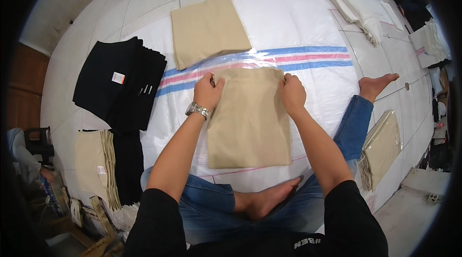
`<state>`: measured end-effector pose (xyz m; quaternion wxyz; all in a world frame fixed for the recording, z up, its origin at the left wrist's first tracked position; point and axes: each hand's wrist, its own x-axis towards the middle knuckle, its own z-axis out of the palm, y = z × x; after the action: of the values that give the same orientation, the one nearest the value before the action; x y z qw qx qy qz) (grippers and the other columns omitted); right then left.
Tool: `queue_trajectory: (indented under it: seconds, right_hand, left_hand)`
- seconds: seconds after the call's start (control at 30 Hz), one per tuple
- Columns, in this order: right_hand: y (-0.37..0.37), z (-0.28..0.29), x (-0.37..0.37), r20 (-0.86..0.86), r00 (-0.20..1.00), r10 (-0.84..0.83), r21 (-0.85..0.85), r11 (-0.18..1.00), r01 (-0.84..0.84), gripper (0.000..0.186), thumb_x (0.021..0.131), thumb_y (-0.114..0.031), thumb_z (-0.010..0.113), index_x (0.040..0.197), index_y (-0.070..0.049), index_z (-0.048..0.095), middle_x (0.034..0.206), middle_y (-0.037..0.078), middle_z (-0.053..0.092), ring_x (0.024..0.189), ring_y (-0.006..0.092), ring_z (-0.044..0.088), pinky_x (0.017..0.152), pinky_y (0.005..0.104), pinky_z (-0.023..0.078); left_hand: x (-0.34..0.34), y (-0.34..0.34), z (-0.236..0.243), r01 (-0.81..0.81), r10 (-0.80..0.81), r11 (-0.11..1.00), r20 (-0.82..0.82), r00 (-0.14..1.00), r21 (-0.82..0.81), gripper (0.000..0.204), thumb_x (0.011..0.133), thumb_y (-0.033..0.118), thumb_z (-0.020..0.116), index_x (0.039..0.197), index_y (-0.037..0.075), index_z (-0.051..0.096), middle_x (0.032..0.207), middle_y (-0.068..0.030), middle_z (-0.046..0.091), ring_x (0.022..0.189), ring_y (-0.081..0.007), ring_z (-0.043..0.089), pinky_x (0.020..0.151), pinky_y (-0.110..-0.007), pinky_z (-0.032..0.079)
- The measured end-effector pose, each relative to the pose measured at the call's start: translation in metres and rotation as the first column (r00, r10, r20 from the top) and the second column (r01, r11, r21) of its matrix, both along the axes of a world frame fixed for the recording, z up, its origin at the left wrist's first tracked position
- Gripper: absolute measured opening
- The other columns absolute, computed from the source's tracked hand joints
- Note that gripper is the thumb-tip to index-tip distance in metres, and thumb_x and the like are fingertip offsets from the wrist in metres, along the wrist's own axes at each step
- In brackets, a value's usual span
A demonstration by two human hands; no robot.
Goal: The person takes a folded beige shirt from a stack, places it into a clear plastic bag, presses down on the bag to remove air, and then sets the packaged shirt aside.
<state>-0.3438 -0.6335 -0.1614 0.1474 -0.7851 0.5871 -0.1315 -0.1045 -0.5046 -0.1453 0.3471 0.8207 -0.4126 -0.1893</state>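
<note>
A folded beige garment (249, 122), which looks like trousers, lies flat in front of my crossed legs. My left hand (208, 93), with a metal watch on its wrist, is closed on its far left corner. At the far right corner, my right hand (293, 94) pinches the same garment, the fingers curled over the edge. Clear plastic film (248, 62) shows just beyond the far edge; how it meets the garment I cannot tell. Farther off lies another folded beige garment (209, 28).
White woven sheeting (322, 36) with blue and pink stripes covers the floor. To the left are stacks of black garments (98, 81) and beige garments (90, 158) with tags. Plastic-wrapped beige garments (385, 146) lie at right. White sheets (337, 2) are at the far right; another person's hand (46, 175) shows far left.
</note>
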Motion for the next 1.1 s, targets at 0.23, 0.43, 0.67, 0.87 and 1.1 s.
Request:
queue_trajectory:
  seconds: [0.23, 0.43, 0.67, 0.87, 1.1]
  right_hand:
    - [0.032, 0.024, -0.017, 0.222, 0.973, 0.065, -0.064, 0.997, -0.052, 0.017, 0.091, -0.020, 0.057, 0.095, -0.004, 0.059, 0.094, 0.019, 0.065, 0.083, 0.0380, 0.065, 0.070, 0.0477, 0.051]
    - [0.015, -0.015, -0.015, 0.750, 0.627, -0.209, 0.368, 0.920, -0.133, 0.028, 0.085, -0.017, 0.063, 0.107, 0.000, 0.065, 0.091, 0.025, 0.066, 0.090, 0.0390, 0.065, 0.075, 0.0427, 0.051]
    - [0.081, 0.076, -0.016, 0.626, 0.753, 0.200, -0.205, 0.975, -0.089, 0.020, 0.090, -0.009, 0.060, 0.102, 0.006, 0.065, 0.082, 0.017, 0.067, 0.073, 0.0249, 0.067, 0.066, 0.0356, 0.052]
    - [0.196, 0.170, -0.032, 0.637, 0.554, 0.535, -0.549, 0.820, -0.161, 0.024, 0.088, -0.003, 0.062, 0.111, 0.003, 0.063, 0.102, 0.019, 0.067, 0.087, 0.0331, 0.068, 0.073, 0.0372, 0.054]
    - [0.170, 0.202, -0.081, 0.960, -0.021, 0.280, -0.281, 0.955, -0.091, 0.030, 0.093, 0.001, 0.061, 0.121, 0.009, 0.054, 0.118, 0.016, 0.063, 0.107, 0.0219, 0.063, 0.094, 0.0333, 0.049]
  left_hand:
    - [-0.042, 0.027, 0.051, 0.073, -0.067, 0.993, 0.069, 0.995, -0.092, 0.032, 0.084, 0.029, 0.070, 0.091, -0.002, 0.064, 0.068, -0.0146, 0.064, 0.064, -0.0315, 0.064, 0.062, -0.040, 0.050]
    - [-0.061, 0.043, 0.071, 0.087, -0.074, 0.989, 0.112, 0.991, -0.117, 0.031, 0.085, 0.028, 0.070, 0.092, -0.001, 0.064, 0.068, -0.0145, 0.064, 0.064, -0.0309, 0.064, 0.062, -0.040, 0.050]
    - [-0.085, 0.065, 0.108, 0.045, -0.039, 0.978, 0.033, 0.999, -0.205, 0.033, 0.086, 0.028, 0.070, 0.093, -0.003, 0.062, 0.065, -0.0141, 0.061, 0.058, -0.0280, 0.061, 0.058, -0.039, 0.048]
    - [-0.168, 0.119, 0.199, -0.008, -0.213, 0.814, -0.311, 0.926, -0.581, 0.022, 0.090, 0.018, 0.065, 0.097, -0.002, 0.060, 0.068, -0.0159, 0.067, 0.058, -0.0271, 0.067, 0.053, -0.036, 0.051]
    - [-0.146, 0.173, 0.242, 0.260, -0.242, 0.516, 0.153, 0.958, -0.816, 0.026, 0.087, 0.006, 0.057, 0.110, 0.000, 0.067, 0.105, -0.0193, 0.068, 0.102, -0.0337, 0.064, 0.095, -0.040, 0.048]
